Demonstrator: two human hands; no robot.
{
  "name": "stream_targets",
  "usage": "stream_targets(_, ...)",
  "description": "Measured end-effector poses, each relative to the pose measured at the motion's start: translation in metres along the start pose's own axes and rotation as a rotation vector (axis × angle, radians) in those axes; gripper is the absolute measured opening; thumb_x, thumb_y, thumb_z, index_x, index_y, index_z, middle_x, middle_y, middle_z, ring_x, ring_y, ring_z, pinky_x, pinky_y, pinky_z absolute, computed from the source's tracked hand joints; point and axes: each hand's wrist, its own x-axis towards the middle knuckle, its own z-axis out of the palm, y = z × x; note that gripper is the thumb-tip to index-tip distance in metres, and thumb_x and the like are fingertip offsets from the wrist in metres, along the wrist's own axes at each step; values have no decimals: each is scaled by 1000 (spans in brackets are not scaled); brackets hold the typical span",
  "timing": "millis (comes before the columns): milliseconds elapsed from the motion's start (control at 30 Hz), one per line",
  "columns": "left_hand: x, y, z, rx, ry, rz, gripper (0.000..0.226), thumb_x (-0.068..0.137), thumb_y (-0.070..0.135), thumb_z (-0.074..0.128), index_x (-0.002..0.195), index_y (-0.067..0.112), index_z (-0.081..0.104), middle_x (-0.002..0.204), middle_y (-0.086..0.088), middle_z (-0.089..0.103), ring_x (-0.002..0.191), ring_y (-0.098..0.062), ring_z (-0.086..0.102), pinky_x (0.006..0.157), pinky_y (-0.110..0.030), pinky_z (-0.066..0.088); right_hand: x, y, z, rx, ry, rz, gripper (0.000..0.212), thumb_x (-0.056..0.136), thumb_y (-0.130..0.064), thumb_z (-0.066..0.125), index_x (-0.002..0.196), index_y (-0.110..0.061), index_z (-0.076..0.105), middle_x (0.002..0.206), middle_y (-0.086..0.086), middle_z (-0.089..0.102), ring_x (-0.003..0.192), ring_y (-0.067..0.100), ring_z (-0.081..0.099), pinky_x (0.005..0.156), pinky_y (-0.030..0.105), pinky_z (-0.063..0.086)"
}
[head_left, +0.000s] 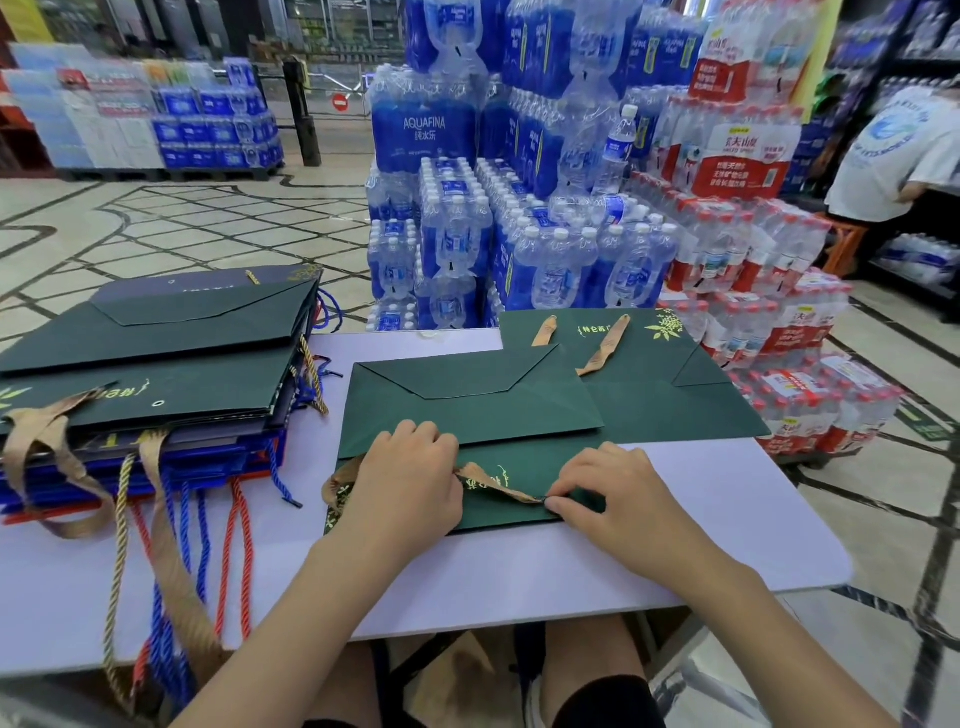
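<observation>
The flat dark green paper bag (470, 408) lies on the white table (727, 525), in the lower centre of the frame. We see the left hand (410, 480) and the right hand (610, 493) with curled fingers, both pinching its tan ribbon handle (498, 486).

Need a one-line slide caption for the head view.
At a table, left hand and right hand hold the ribbon handle of a flat green paper bag beside a stack of bags.
</observation>
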Motion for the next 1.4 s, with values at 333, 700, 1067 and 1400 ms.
stream_targets(333,4,49,-8,-474,-115,205,24,94,27,54,115,19,61,108,3,65,107,-19,52,96,-38,39,2,3,-5,349,0,175,12,88,-18,70,79,-24,74,83,-20,69,86,8,61,81,25,46)
stream_targets(700,10,46,3,-551,25,191,9,91,17,59,95,19,67,83,7,57,81,-12,49,76,-24,36,-6,20,-15,62,-51,26,33,75,-64,63,92,-37,71,111,-28,62,116,-2,48,100,24,27)
stream_targets(1067,13,45,3,-518,-46,270,12,94,26,61,98,18,68,87,7,49,84,-13,47,75,-20,30,-11,36,-14,66,-46,5,29,78,-54,72,103,-39,73,116,-39,56,121,-11,38,102,15,15)
stream_targets(1400,16,40,4,-412,-15,391,15,95,23,55,95,15,68,84,-2,51,78,-22,49,72,-38,44,-13,38,-8,89,13,-14,36,78,-63,66,104,-39,73,117,-34,61,121,-5,44,104,19,19)
